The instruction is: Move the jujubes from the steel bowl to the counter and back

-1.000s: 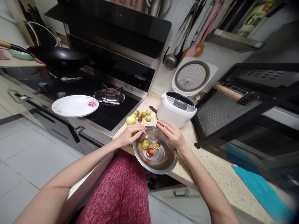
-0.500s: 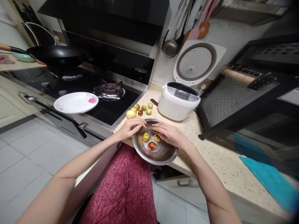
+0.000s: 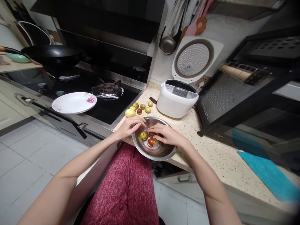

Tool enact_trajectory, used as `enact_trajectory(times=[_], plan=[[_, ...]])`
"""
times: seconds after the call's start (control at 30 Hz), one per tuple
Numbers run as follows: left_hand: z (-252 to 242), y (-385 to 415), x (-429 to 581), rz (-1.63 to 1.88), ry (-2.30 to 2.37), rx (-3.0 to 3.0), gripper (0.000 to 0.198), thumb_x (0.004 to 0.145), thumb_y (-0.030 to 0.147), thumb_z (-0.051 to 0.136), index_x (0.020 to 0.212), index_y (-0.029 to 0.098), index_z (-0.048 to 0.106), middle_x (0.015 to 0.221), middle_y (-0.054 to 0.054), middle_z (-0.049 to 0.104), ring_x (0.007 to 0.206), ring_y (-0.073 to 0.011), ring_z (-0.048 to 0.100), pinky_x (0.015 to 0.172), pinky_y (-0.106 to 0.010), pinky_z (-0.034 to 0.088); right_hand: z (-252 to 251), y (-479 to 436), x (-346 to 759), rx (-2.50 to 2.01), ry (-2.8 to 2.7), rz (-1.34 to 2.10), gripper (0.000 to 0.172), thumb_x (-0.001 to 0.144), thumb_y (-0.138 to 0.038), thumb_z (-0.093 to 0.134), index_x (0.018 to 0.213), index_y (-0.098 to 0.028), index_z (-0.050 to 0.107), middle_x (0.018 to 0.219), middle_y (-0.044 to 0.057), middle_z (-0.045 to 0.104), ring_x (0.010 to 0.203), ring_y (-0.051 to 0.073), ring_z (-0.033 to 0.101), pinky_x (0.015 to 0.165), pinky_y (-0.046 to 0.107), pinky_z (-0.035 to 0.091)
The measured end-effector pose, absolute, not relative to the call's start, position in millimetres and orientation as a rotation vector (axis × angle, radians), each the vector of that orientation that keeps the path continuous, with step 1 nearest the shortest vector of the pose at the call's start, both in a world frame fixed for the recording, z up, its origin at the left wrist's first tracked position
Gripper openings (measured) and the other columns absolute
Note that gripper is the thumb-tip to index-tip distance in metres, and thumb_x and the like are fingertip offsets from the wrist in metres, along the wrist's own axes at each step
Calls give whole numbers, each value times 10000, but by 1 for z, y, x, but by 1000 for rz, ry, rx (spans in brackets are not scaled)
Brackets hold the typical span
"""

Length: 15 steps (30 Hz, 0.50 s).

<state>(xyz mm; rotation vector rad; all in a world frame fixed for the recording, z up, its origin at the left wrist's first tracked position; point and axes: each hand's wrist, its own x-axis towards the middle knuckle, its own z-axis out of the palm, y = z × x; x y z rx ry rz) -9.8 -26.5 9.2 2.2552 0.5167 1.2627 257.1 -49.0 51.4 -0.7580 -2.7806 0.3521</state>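
Over the steel bowl (image 3: 154,150) at the worktop's (image 3: 211,156) front edge, the right hand (image 3: 167,135) reaches in with fingers curled narrowly over a reddish fruit (image 3: 152,134), though whether it grips it I cannot tell, while the left hand (image 3: 130,126) rests on the bowl's near-left rim with fingers loosely bent, holding nothing that shows. Two more small fruits, one green (image 3: 143,135) and one red (image 3: 151,142), lie in the bowl beside the fingers. Behind the bowl a cluster of loose fruits (image 3: 138,109) sits on the worktop, next to an open white rice cooker (image 3: 177,98), with a flowered plate (image 3: 73,102) on the black hob (image 3: 110,109) to the left.
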Motion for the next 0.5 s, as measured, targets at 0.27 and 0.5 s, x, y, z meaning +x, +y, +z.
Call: enact_trajectory(times=[0.27,0.5], plan=[[9,-26,-9,1258,503,2265,361,1074,316,467,975,150,772,1040,-126,778,1104,-243,705,1024,-383,523,54,-51,256,-746,-2753,303,336,1000,-184,591,1320,-204,688,1340,108,709,1225,273,670,1078,486,543],[10,-28,-10,1243,520,2256,381,1075,344,455,980,149,769,1064,-140,769,1108,-259,706,1013,-400,531,53,-51,256,-701,-2603,253,279,1047,-212,539,1269,-228,708,1241,88,753,1130,240,710,996,436,581]])
